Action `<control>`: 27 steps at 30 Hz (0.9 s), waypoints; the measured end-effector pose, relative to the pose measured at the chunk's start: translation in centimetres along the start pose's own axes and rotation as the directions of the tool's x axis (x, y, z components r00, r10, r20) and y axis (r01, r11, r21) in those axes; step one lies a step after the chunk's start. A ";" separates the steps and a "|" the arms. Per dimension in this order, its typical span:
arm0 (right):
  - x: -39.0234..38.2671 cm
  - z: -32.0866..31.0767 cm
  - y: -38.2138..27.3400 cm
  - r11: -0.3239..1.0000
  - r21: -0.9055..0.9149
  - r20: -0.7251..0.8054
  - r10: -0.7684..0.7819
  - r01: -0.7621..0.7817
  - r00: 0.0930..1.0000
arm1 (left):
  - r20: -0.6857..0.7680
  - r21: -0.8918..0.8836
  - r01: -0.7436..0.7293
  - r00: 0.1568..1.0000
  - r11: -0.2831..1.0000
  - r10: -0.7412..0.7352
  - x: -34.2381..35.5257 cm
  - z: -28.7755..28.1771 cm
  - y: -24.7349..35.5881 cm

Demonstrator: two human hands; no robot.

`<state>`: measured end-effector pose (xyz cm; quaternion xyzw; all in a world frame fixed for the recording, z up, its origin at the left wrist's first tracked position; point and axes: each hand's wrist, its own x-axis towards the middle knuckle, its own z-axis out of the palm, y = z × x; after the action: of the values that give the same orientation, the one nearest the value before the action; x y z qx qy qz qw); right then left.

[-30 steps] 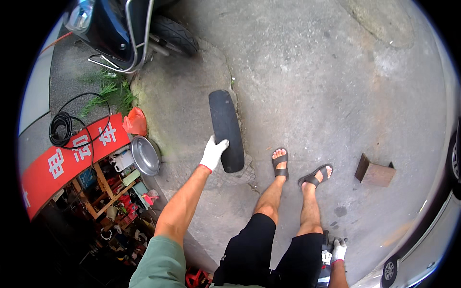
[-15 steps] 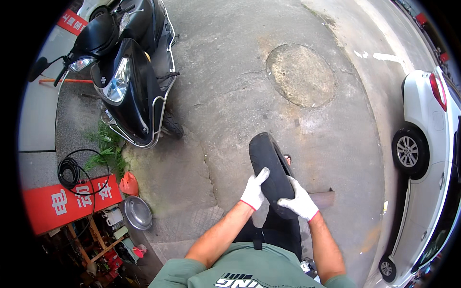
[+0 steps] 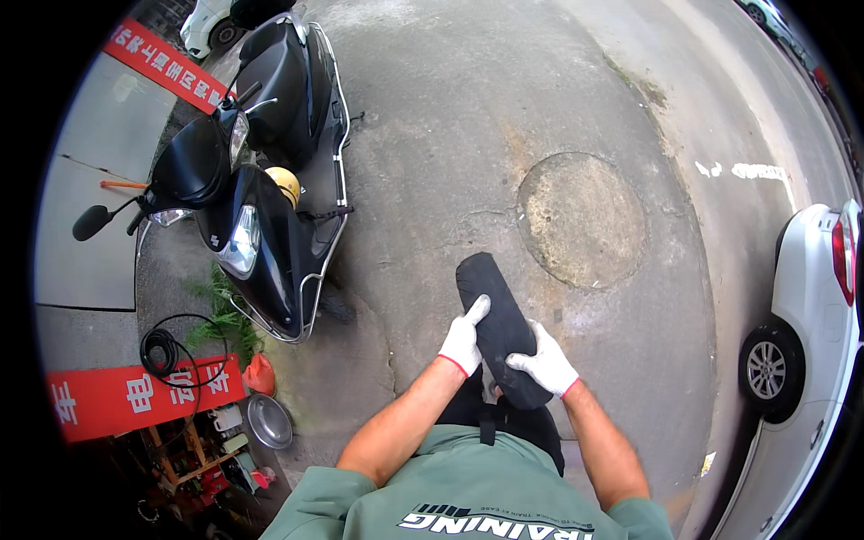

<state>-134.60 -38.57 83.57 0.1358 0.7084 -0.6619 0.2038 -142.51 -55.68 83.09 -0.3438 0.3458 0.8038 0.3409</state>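
Note:
A black scooter tyre [image 3: 501, 326] is held up in front of my body, its tread side facing up and its far end tilted leftward. My left hand [image 3: 464, 337], in a white work glove with a red cuff, grips the tyre's left edge, thumb pressed on the tread. On the opposite edge, nearer me, my right hand [image 3: 545, 362] in a matching glove also grips it with its thumb on top. The fingers of both hands are mostly hidden under the tyre.
A black scooter [image 3: 297, 193] with a metal guard rail stands at left. Below it lie a coiled black hose [image 3: 164, 351], a red sign [image 3: 99, 396], an orange bag [image 3: 259, 373] and a metal basin [image 3: 269, 421]. A white car [image 3: 814, 306] is at right; a round cover [image 3: 583, 220] lies ahead.
The tyre has been tipped so its tread now faces up and its open side no longer shows. Both hands keep their grip. The view has shifted, with the scooter and cars lower in it.

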 end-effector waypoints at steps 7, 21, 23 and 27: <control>18.0 -5.8 -8.8 0.958 -0.282 -0.102 0.018 -0.046 0.995 | 0.083 0.317 -0.258 0.966 0.913 0.245 12.7 1.5 13.1; 48.1 -21.9 -26.5 0.444 -0.871 -0.245 -0.026 -0.209 0.969 | -0.239 0.460 -0.263 0.883 0.848 0.404 32.9 4.4 50.1; 53.8 -24.2 -29.0 0.407 -0.890 -0.226 -0.002 -0.205 0.974 | -0.258 0.445 -0.265 0.877 0.856 0.405 36.7 5.0 54.0; 67.0 -28.6 -33.1 0.426 -0.888 -0.197 -0.008 -0.175 0.980 | -0.318 0.479 -0.221 0.859 0.850 0.402 44.9 7.0 60.5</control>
<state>-211.99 -18.25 82.56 0.0972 0.9589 -0.1563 0.2158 -216.08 -68.18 70.82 -0.3582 0.6279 0.6644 0.1899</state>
